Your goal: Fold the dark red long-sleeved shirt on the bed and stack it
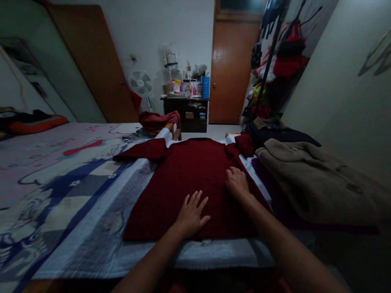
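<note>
A dark red long-sleeved garment (183, 179) lies spread out on a pale blue cloth (122, 207), its neckline at the far end. Its left sleeve stretches out toward the bed, while the right one is bunched near the folded clothes. My left hand (192, 213) rests flat on the lower middle of the garment, fingers spread. Farther up and to the right, my right hand (237, 181) touches the garment near its right side, with its fingers bent and close together; whether cloth is pinched under the fingertips is hidden.
A bed with a patterned sheet (82, 179) is on the left. Folded clothes, with a brown fleece coat (308, 179) on top, lie at the right. A reddish cloth bundle (157, 121), a fan (141, 82) and a dark cabinet (185, 116) stand beyond.
</note>
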`<state>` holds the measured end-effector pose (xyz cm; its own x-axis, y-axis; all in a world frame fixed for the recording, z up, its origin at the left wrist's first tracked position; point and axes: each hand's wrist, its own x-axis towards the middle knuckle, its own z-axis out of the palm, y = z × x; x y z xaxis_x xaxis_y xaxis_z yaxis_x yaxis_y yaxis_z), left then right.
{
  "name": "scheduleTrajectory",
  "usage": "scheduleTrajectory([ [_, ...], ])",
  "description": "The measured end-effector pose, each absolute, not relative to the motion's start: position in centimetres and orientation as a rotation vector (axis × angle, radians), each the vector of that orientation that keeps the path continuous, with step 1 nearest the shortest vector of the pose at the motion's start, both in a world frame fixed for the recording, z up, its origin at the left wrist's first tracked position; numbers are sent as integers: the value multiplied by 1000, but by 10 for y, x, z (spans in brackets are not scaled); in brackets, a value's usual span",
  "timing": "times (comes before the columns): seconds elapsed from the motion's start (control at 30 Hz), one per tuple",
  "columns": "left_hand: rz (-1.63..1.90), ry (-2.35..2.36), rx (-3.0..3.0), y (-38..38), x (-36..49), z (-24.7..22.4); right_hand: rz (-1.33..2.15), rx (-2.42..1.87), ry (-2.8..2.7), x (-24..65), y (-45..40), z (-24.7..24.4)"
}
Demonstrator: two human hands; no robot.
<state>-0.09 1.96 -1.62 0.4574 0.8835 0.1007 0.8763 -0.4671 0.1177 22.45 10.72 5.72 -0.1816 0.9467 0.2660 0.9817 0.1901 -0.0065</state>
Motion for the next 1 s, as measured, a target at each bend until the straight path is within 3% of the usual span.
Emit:
scheduleTrajectory([
  [0.2, 241, 1579, 2607, 18, 0, -11, 223, -1632, -2417, 164, 114, 5],
  [0.4, 348, 1539, 2509, 24, -4, -7, 172, -1642, -2406, 164, 119, -13],
  [0.57, 538, 1782, 2368, 68, -11, 3, 110, -1645, -2405, 163, 115, -15],
  [1.0, 55, 2279, 2090, 121, -75, -7, 105, -1855, -2282, 158, 110, -11],
])
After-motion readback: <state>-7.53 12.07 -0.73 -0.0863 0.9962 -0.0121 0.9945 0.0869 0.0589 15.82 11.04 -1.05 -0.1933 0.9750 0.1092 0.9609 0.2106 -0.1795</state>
